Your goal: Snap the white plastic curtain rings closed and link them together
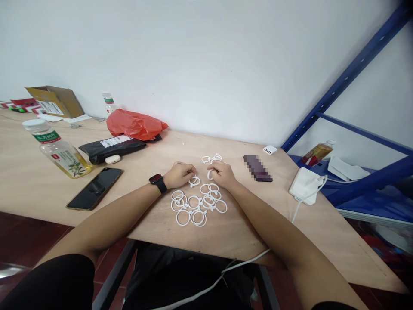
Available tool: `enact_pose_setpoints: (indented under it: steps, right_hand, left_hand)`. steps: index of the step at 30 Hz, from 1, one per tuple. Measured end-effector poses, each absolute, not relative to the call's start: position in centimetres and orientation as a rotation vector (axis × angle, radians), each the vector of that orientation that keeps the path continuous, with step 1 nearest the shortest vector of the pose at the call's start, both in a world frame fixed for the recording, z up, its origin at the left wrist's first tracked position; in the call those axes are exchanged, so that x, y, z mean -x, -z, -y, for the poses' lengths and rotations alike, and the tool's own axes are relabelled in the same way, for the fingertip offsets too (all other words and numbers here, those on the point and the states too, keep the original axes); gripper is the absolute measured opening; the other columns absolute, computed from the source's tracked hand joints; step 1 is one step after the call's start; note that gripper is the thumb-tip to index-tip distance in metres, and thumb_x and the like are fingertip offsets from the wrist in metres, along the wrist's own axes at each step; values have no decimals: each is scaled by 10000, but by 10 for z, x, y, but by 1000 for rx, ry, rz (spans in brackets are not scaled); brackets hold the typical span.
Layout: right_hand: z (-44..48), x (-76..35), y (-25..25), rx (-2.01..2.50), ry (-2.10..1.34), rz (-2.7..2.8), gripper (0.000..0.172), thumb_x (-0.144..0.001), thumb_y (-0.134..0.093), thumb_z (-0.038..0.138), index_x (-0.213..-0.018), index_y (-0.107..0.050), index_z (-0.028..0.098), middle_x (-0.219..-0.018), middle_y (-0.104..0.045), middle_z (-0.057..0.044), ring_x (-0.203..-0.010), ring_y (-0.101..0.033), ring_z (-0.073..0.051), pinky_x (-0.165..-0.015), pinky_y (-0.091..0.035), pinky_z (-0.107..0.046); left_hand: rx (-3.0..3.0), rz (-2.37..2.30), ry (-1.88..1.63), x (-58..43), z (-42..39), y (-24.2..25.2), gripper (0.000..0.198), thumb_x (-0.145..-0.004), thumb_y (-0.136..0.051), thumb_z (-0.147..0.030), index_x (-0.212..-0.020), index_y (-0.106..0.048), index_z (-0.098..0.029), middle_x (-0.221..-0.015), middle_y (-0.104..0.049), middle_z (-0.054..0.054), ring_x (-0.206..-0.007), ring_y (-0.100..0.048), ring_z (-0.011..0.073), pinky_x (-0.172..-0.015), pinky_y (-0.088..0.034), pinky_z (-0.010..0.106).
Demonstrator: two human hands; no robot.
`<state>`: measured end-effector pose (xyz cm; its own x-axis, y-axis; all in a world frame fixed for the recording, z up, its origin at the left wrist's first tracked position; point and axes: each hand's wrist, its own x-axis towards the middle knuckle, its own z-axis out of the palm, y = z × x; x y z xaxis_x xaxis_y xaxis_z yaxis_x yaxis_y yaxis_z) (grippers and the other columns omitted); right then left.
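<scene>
Several white plastic rings (pixel 197 206) lie in a loose pile on the wooden table (pixel 245 232) in front of me. My left hand (pixel 179 174), with a dark watch on the wrist, has its fingers curled and pinches a white ring (pixel 194 181) at the pile's far edge. My right hand (pixel 223 174) is also closed, its fingertips gripping another white ring (pixel 209 174). A smaller cluster of white rings (pixel 211 159) lies just beyond both hands.
A dark phone (pixel 95 194) and a tea bottle (pixel 58 150) lie left. A black parcel (pixel 111 148), a red bag (pixel 135 124) and a cardboard box (pixel 54 100) sit farther back. Right: a blurred dark phone (pixel 257 168), white charger (pixel 305 185), blue shelving (pixel 361 172).
</scene>
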<state>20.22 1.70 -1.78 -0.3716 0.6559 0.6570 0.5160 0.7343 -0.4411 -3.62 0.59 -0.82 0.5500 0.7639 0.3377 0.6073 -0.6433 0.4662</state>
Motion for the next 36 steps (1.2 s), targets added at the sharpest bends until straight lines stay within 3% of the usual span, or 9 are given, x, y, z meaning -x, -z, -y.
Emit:
enact_pose_setpoints:
  steps: [6, 9, 11, 14, 19, 26, 36]
  right_hand:
    - [-28, -211, 19, 1198, -193, 1900, 375, -780, -530, 117, -1097, -711, 207, -1119, -678, -83, -903, -645, -219, -848, -528, -372]
    - [-27, -213, 18, 1232, -155, 1892, 392, -778, -561, 128, -1135, -693, 218, -1237, -620, -94, -828, -641, -198, -822, -544, -378]
    - [-20, -210, 15, 1118, -132, 1945, 357, -797, -553, 128, -1109, -691, 230, -1195, -634, -83, -806, -639, -184, -799, -550, -359]
    - [-5, -200, 10, 836, -125, 2134, 280, -840, -559, 163, -1073, -686, 254, -1117, -669, -62, -927, -650, -194, -842, -549, -340]
    - [9, -184, 3, 571, -85, 2375, 274, -889, -620, 293, -1158, -654, 257, -1156, -671, -79, -1018, -656, -196, -842, -549, -318]
    - [6, -183, 3, 523, 52, 2512, 260, -954, -524, 215, -1152, -678, 282, -957, -719, -43, -828, -664, -148, -713, -511, -255]
    - [-7, -196, 18, 955, -222, 2061, 145, -826, -586, 201, -942, -672, 215, -643, -613, 28, -579, -558, -131, -661, -468, -262]
  left_hand:
    - [-2437, -1107, -822, 36, -7, 9, 189, -884, -523, -242, -967, -687, -200, -823, -734, 11, -764, -665, 152, -824, -462, 283]
    - [-2424, -1134, -829, 36, -6, 8, 202, -900, -516, -263, -966, -695, -198, -766, -719, 8, -703, -645, 145, -782, -468, 275]
    - [-2416, -1164, -832, 36, -6, 8, 216, -909, -504, -271, -965, -699, -196, -727, -704, 3, -665, -628, 140, -762, -466, 272]
    - [-2374, -1207, -850, 37, -6, 7, 235, -915, -484, -272, -968, -697, -188, -710, -693, 1, -638, -610, 134, -715, -459, 259]
    - [-2265, -1223, -887, 35, -6, 11, 243, -900, -481, -286, -951, -692, -175, -748, -703, 7, -646, -603, 135, -664, -459, 247]
    - [-2188, -1196, -914, 29, -5, 15, 228, -872, -497, -293, -938, -679, -172, -762, -705, 11, -662, -611, 134, -673, -473, 248]
    - [-2139, -1238, -994, 33, -5, 13, 283, -860, -487, -280, -1047, -669, -172, -684, -639, -18, -605, -557, 127, -619, -440, 247]
